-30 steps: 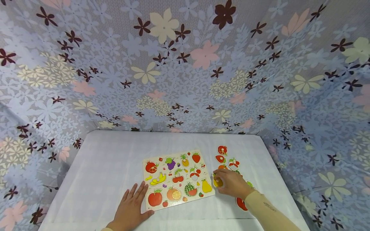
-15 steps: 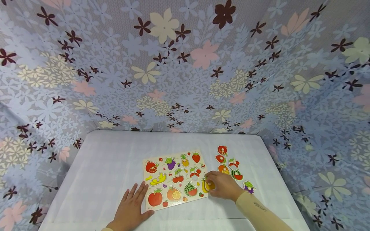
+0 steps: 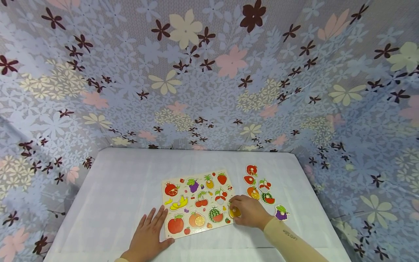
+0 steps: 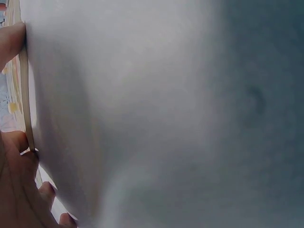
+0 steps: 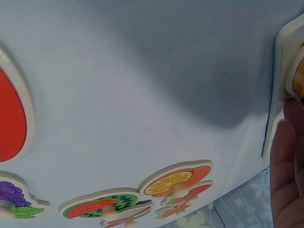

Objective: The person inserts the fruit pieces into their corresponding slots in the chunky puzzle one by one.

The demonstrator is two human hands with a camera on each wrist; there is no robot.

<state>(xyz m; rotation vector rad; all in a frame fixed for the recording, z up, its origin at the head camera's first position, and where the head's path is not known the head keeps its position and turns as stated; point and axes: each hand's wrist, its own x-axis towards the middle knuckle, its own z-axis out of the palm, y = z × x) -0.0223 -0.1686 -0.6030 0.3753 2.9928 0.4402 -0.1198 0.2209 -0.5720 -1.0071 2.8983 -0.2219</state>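
A fruit puzzle board (image 3: pixel 212 200) lies tilted slightly on the white-covered table. At its lower-left corner rests my left hand (image 3: pixel 147 231), fingers spread along the left side and thumb at the bottom edge. In the left wrist view, fingertips (image 4: pixel 16 141) touch the board's edge. My right hand (image 3: pixel 250 213) pinches a yellow pear puzzle piece (image 3: pixel 234 212) over the printed pear at the board's right end. Fingers cover much of this piece; the right wrist view shows only a sliver of the pear piece (image 5: pixel 299 78), close over the board.
Right of the board lie knobbed pieces: pomegranate (image 3: pixel 251 170), strawberry (image 3: pixel 249 180), cherries (image 3: pixel 264 186), orange (image 3: pixel 252 193), watermelon (image 3: pixel 268 198) and grapes (image 3: pixel 280 213). A large red piece (image 5: pixel 9 111) shows in the right wrist view. Floral cloth (image 3: pixel 209 91) surrounds the table (image 3: pixel 114 189).
My right hand has carried the pear piece left from beside the board onto its right end, uncovering the orange, watermelon and grape pieces. The left hand has stayed in place.
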